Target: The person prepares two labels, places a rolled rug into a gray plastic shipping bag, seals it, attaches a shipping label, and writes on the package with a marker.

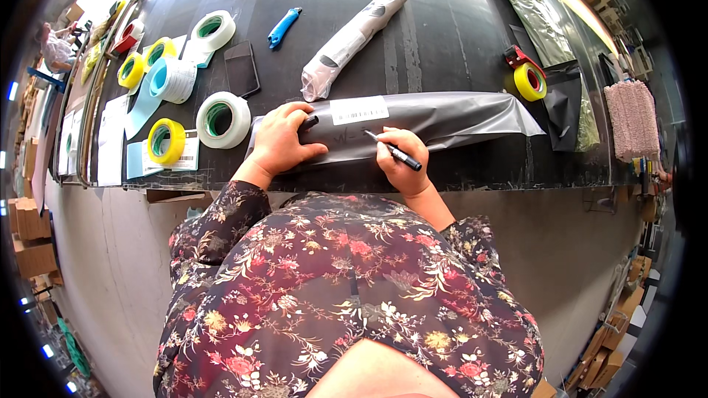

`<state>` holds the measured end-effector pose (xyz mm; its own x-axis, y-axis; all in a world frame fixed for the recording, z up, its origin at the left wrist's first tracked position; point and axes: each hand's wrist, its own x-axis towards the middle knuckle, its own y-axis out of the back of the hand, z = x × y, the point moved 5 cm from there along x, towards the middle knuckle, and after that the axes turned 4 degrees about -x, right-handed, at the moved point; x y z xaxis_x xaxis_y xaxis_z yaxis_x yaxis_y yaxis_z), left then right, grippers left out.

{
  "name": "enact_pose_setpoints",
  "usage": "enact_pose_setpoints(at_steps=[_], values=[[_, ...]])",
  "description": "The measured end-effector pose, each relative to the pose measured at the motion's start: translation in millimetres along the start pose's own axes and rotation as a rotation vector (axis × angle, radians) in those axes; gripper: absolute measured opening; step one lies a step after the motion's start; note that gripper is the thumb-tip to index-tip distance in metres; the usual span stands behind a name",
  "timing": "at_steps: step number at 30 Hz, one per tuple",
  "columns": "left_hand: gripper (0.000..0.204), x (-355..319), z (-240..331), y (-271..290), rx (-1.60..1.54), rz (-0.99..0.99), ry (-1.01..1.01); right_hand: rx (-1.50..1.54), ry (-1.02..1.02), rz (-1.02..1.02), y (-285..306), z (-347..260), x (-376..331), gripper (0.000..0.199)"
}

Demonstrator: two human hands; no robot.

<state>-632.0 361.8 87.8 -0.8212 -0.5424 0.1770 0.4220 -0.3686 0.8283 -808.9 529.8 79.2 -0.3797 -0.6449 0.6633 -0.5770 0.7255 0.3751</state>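
Observation:
A long parcel in grey plastic film (464, 114) lies across the near edge of the black table, with a white barcode label (359, 110) on its top. My right hand (404, 158) grips a black marker pen (402, 155), its tip at the film just below the label, where dark handwritten strokes show. Resting on the parcel's left end, my left hand (284, 136) holds the marker's black cap (308, 123) between its fingers. Behind the parcel, a long roll wrapped in clear whitish plastic (354, 40) lies slantwise.
Several tape rolls, among them a clear one (223, 120) and a yellow one (166, 141), stand at the left beside a dark phone (242, 68). A blue cutter (284, 27) lies farther back. At the right are a red tape dispenser (526, 77) and another wrapped parcel (535, 18).

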Motion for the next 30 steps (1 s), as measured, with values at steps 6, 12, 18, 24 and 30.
enact_pose_setpoints(at_steps=[6, 12, 18, 24, 30], values=[[0.045, 0.2, -0.3, -0.2, 0.012, 0.008, -0.004, 0.078, -0.049, -0.037, 2.1, 7.6, -3.6, 0.014], [0.046, 0.5, -1.2, -0.8, 0.005, 0.01, -0.009, -0.084, 0.031, 0.043, 10.0, 10.9, -1.8, 0.019], [0.045, 0.0, -1.0, 0.0, -0.005, 0.027, -0.013, 0.0, -0.049, 0.004, 6.0, 14.9, -5.6, 0.015], [0.046, -0.7, -0.5, 0.6, 0.012, -0.009, 0.002, 0.003, -0.088, 0.055, 10.9, 23.2, -9.6, 0.013], [0.043, 0.7, -1.0, -0.4, -0.003, 0.011, -0.01, -0.005, 0.032, 0.005, 10.7, 7.1, -1.4, 0.012]])
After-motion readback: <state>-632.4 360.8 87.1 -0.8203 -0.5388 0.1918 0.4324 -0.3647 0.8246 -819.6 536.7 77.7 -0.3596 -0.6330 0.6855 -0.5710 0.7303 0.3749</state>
